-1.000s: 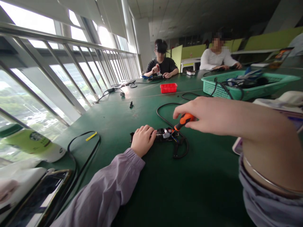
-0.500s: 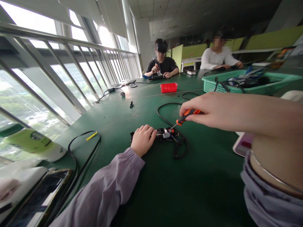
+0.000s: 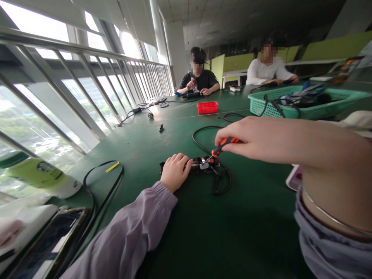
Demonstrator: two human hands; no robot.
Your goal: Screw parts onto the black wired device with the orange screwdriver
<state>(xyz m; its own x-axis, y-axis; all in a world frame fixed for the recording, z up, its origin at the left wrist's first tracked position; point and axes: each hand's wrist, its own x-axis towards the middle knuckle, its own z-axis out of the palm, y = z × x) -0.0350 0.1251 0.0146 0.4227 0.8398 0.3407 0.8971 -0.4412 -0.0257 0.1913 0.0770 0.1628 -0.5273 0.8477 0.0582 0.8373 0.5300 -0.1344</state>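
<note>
From the head view, I see the left hand [image 3: 175, 173] curled round one end of an opened black device [image 3: 198, 166] on the green table [image 3: 221, 232], the right hand [image 3: 250, 135] gripping an orange-and-black screwdriver [image 3: 218, 149] slanted down at it.

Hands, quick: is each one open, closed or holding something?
Left hand: closed over the opened black device.
Right hand: closed, holding an orange-and-black screwdriver.

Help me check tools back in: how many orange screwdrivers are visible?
1: the screwdriver in the right hand, angled down at the black device. Others may be hidden in the teal basket; what a co-worker in black holds is unclear.
</note>
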